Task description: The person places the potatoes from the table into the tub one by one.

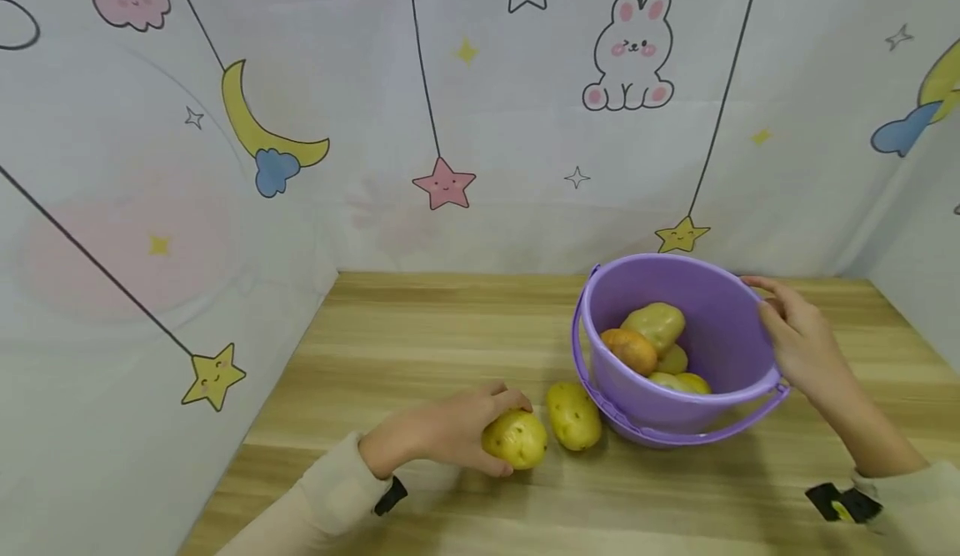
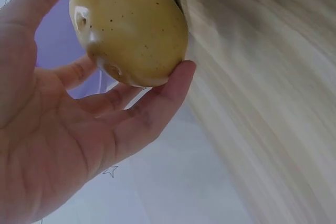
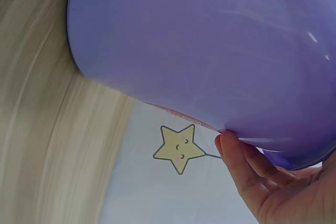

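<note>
In the head view my left hand (image 1: 468,429) grips a yellow potato (image 1: 515,439), fingers over the top and thumb along the near side. The left wrist view shows the same potato (image 2: 131,30) between the thumb and fingertips, close to the tabletop. A second potato (image 1: 573,417) lies just right of it, beside a purple bucket (image 1: 660,410). My right hand (image 1: 802,339) holds the bucket's right rim, thumb inside and fingers outside. Several potatoes (image 1: 655,327) and an orange-brown roundish thing (image 1: 628,351) lie inside the bucket; their lower parts are hidden.
The bucket's purple handle (image 1: 705,438) hangs down over its near side. The wood-grain table (image 1: 420,323) meets a white cloth backdrop (image 1: 510,231) printed with stars, a moon and a rabbit behind and at both sides.
</note>
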`<action>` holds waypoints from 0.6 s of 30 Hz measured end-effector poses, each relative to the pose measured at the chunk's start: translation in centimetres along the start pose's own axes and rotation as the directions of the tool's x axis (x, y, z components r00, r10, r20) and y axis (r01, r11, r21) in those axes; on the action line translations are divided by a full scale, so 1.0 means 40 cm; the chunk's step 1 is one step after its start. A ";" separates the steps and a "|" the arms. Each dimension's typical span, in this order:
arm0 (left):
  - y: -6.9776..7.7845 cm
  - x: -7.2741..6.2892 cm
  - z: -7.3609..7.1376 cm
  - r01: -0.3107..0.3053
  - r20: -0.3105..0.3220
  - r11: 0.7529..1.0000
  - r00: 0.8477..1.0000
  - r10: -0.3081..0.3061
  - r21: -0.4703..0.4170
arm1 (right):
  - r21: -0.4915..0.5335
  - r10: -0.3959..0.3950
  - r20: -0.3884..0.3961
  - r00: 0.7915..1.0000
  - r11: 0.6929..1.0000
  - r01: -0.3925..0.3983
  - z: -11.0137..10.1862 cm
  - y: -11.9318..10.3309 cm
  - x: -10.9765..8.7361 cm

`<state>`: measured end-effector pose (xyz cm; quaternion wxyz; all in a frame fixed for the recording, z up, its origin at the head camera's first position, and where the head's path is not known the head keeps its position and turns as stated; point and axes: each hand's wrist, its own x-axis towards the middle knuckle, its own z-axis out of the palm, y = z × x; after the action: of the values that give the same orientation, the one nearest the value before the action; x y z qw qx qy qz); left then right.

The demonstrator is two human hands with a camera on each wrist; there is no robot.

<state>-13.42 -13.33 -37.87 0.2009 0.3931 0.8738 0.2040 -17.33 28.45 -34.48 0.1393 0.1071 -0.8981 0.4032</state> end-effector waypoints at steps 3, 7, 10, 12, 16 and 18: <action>0.003 -0.005 -0.008 -0.019 -0.015 1.000 1.000 0.019 -0.004 | 0.001 0.000 0.004 1.000 1.000 0.000 0.001 -0.002 0.005; 0.012 -0.014 -0.010 -0.069 -0.030 0.998 0.997 0.069 0.005 | 0.005 0.012 0.014 1.000 1.000 -0.012 0.006 0.000 -0.001; 0.019 -0.016 -0.015 -0.109 -0.050 0.994 0.993 0.110 0.022 | -0.002 0.007 0.012 1.000 1.000 -0.007 0.008 0.003 -0.005; 0.025 -0.016 -0.022 -0.123 -0.067 0.992 0.990 0.125 0.034 | -0.010 -0.003 0.007 1.000 1.000 0.003 0.009 0.003 -0.005; 0.033 -0.015 -0.044 -0.127 -0.116 0.991 0.985 0.131 0.040 | -0.017 -0.020 -0.002 1.000 1.000 0.020 0.006 0.002 0.000; 0.037 -0.012 -0.054 -0.127 -0.137 0.991 0.982 0.132 0.046 | -0.020 -0.020 -0.002 1.000 1.000 0.020 0.004 0.002 0.000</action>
<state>-13.35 -13.25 -35.21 0.1182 0.4374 0.8620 0.2274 -17.39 28.39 -34.64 0.1452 0.1142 -0.9008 0.3930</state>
